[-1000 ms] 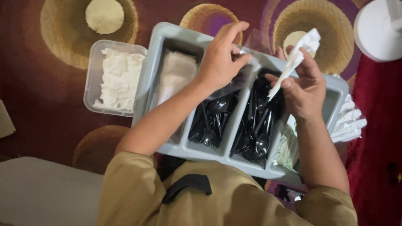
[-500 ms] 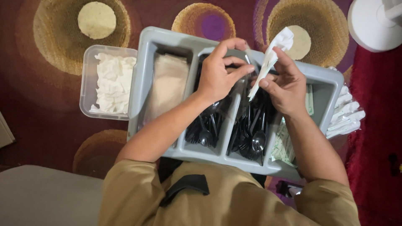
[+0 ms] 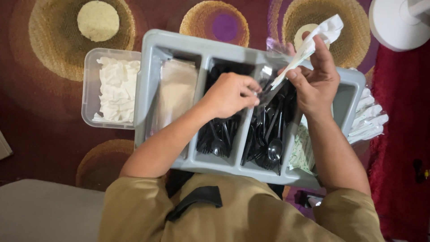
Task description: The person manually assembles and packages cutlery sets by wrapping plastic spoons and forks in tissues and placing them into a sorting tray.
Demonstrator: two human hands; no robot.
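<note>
A grey divided tray [image 3: 154, 49] rests across my lap. Its compartments hold beige napkins [image 3: 177, 92], black forks [image 3: 219, 134], black spoons [image 3: 268, 139] and small sachets [image 3: 304, 152]. My left hand [image 3: 230, 94] hovers over the fork and spoon compartments, its fingertips pinched on the edge of a clear plastic sleeve [image 3: 268, 83]. My right hand [image 3: 316, 83] is raised over the tray's right side and grips a folded white napkin [image 3: 320, 33] that sticks up out of the sleeve.
A clear plastic box of white folded tissues [image 3: 112, 89] sits against the tray's left side. Several white wrapped packets [image 3: 369, 118] lie past its right end. A white round base [image 3: 398, 22] stands top right, on a patterned dark-red carpet [image 3: 40, 112].
My left hand has come down from the tray's far edge to the fork and spoon compartments. My right hand has lifted slightly with the napkin. The view has shifted a little.
</note>
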